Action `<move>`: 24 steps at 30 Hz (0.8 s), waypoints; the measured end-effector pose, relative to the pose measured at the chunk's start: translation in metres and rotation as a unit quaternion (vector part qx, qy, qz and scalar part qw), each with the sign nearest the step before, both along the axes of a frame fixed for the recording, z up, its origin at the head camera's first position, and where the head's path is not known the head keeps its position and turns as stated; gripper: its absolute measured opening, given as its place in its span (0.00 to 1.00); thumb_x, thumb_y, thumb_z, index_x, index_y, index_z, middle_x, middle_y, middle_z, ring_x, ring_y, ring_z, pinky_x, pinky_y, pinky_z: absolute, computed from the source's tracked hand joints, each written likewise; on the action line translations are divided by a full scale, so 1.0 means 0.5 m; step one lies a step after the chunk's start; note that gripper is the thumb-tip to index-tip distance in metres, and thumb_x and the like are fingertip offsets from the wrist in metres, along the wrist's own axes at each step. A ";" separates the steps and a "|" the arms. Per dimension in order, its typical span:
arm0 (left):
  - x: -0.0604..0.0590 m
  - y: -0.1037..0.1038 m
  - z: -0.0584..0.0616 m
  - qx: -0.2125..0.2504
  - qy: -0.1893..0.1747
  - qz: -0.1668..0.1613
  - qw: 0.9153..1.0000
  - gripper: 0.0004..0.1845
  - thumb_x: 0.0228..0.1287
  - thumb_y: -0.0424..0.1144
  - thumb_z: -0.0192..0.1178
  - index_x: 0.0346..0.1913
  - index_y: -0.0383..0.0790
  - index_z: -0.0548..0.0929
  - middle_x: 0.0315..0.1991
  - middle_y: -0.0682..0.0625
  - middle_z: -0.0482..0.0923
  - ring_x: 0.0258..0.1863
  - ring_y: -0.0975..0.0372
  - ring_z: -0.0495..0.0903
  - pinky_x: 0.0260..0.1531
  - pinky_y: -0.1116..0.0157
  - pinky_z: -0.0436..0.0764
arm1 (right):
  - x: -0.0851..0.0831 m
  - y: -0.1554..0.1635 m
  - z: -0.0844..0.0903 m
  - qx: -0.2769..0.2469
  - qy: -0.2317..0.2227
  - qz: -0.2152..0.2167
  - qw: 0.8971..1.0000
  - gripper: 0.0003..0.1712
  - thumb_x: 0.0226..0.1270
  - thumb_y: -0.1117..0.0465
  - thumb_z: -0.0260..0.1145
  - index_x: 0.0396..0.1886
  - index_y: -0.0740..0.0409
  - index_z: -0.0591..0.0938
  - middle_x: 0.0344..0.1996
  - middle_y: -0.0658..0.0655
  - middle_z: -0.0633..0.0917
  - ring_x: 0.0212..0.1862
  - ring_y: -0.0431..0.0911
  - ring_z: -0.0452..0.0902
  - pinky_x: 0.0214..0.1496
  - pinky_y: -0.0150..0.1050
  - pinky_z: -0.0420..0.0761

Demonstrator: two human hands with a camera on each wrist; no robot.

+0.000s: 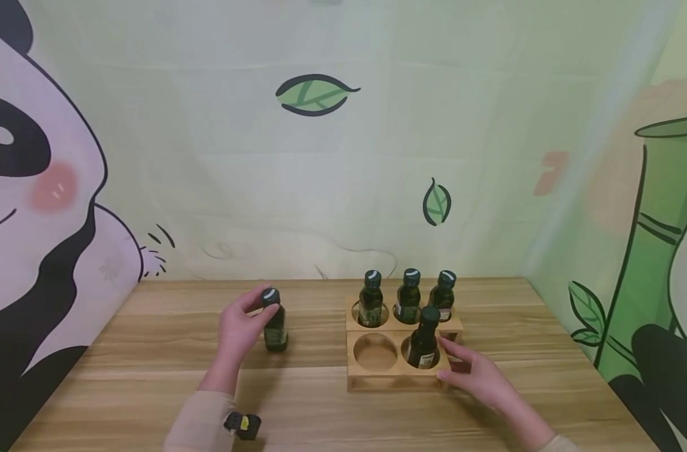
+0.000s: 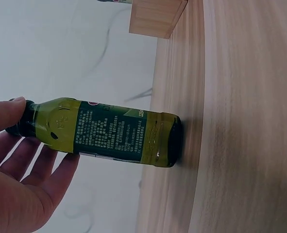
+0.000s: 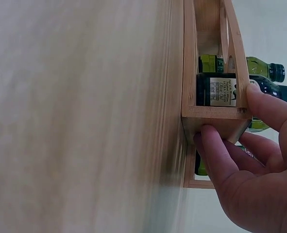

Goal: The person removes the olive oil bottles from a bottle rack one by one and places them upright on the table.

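My left hand [image 1: 240,328] pinches the cap and neck of a small green olive oil bottle [image 1: 276,333] left of the rack. In the left wrist view the bottle [image 2: 109,131] leans slightly, its base at the tabletop; whether it touches is unclear. The two-tier wooden bottle rack [image 1: 396,382] has its right front corner gripped by my right hand [image 1: 479,376], thumb at the front, fingers along the side. A dark, slimmer bottle [image 1: 424,342] stands in the front right hole. Three green bottles [image 1: 409,298] fill the back row. The front left hole [image 1: 375,351] holds nothing.
The wooden table [image 1: 315,417] ends at a wall cloth [image 1: 230,157] printed with pandas, leaves and bamboo. A small black device [image 1: 244,425] with a yellow mark sits by the left sleeve [image 1: 199,424].
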State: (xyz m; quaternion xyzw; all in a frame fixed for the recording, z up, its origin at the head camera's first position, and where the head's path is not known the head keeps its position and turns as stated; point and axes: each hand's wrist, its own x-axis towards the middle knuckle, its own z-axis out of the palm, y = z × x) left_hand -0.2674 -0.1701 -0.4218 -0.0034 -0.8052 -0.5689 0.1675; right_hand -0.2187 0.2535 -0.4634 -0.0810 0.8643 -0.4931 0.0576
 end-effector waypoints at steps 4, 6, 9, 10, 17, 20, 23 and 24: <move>-0.002 -0.003 -0.004 -0.007 0.000 0.005 1.000 0.21 0.62 0.32 0.69 0.58 0.37 0.82 0.53 0.37 0.82 0.54 0.47 0.80 0.51 0.52 0.80 | -0.002 0.001 -0.001 -0.005 0.003 0.007 1.000 0.42 0.60 0.63 0.74 0.72 0.67 0.66 0.68 0.73 0.66 0.56 0.65 0.77 0.52 0.50 0.81; -0.002 -0.004 -0.004 -0.009 0.000 0.006 1.000 0.21 0.62 0.32 0.69 0.59 0.37 0.82 0.53 0.37 0.82 0.54 0.47 0.80 0.51 0.52 0.79 | -0.002 0.001 -0.002 -0.002 0.004 0.008 1.000 0.42 0.60 0.62 0.74 0.72 0.67 0.66 0.68 0.74 0.66 0.56 0.65 0.77 0.53 0.50 0.81; 0.000 -0.004 -0.002 -0.009 -0.003 0.006 1.000 0.21 0.62 0.33 0.69 0.59 0.37 0.82 0.53 0.37 0.82 0.54 0.46 0.80 0.52 0.52 0.79 | -0.001 0.001 -0.002 0.000 0.000 0.001 1.000 0.43 0.60 0.61 0.75 0.72 0.65 0.67 0.68 0.73 0.67 0.57 0.65 0.77 0.53 0.50 0.81; 0.001 -0.004 -0.002 -0.010 -0.005 0.006 1.000 0.21 0.62 0.33 0.69 0.59 0.37 0.82 0.53 0.37 0.82 0.55 0.46 0.80 0.52 0.52 0.78 | -0.001 0.001 -0.001 -0.001 -0.002 -0.001 1.000 0.43 0.60 0.61 0.75 0.72 0.64 0.67 0.68 0.73 0.67 0.57 0.65 0.77 0.53 0.50 0.81; 0.004 -0.003 -0.001 -0.007 -0.017 0.003 1.000 0.22 0.63 0.33 0.68 0.60 0.36 0.81 0.55 0.37 0.81 0.56 0.46 0.79 0.52 0.50 0.79 | 0.001 0.002 0.000 -0.003 -0.004 0.000 1.000 0.43 0.60 0.60 0.75 0.72 0.64 0.67 0.69 0.71 0.66 0.58 0.66 0.76 0.54 0.51 0.80; 0.003 -0.004 0.000 -0.010 -0.017 0.004 1.000 0.22 0.63 0.33 0.68 0.60 0.35 0.81 0.54 0.37 0.81 0.56 0.45 0.79 0.52 0.50 0.80 | 0.003 0.002 0.001 -0.001 -0.002 0.001 1.000 0.42 0.60 0.60 0.75 0.72 0.64 0.67 0.69 0.71 0.66 0.58 0.66 0.76 0.54 0.51 0.80; 0.001 -0.005 -0.001 -0.009 -0.016 0.004 1.000 0.22 0.63 0.33 0.68 0.60 0.35 0.81 0.54 0.36 0.81 0.56 0.45 0.79 0.52 0.50 0.79 | 0.001 0.002 -0.001 0.001 -0.003 -0.001 1.000 0.42 0.61 0.60 0.74 0.72 0.63 0.67 0.69 0.71 0.67 0.58 0.65 0.76 0.54 0.51 0.80; 0.001 -0.005 -0.002 -0.009 -0.016 0.004 1.000 0.22 0.62 0.33 0.68 0.60 0.35 0.81 0.54 0.36 0.81 0.56 0.45 0.79 0.52 0.50 0.79 | 0.001 0.003 -0.002 0.002 -0.003 -0.001 1.000 0.42 0.61 0.60 0.74 0.72 0.63 0.67 0.69 0.71 0.67 0.58 0.65 0.76 0.54 0.51 0.80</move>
